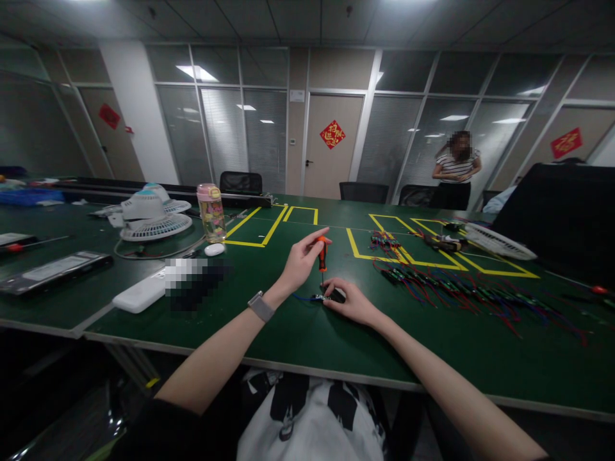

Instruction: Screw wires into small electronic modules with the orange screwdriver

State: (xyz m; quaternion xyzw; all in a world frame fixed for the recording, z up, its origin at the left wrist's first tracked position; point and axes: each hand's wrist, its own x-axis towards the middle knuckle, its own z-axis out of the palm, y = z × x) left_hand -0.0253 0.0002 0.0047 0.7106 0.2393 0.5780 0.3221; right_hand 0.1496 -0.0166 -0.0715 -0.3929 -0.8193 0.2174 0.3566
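**Screwdriver stands tip-down on a small part**

Head view: I watch the left hand (300, 259) close its fingers round an orange-handled screwdriver (322, 251). It is held upright, tip down on a small dark part (331, 296) near the front middle of the green table (288, 339). The right hand (350, 301), fingers bent and closed, pins that part to the tabletop. Red and blue wired pieces (456, 288) lie spread to the right. A white fan (151, 218) stands well off to the left.

Loose wires (456, 291) lie on the green counter (288, 339), right of the right hand (350, 301). A fan (151, 218) and bottle (211, 212) stand to its left.
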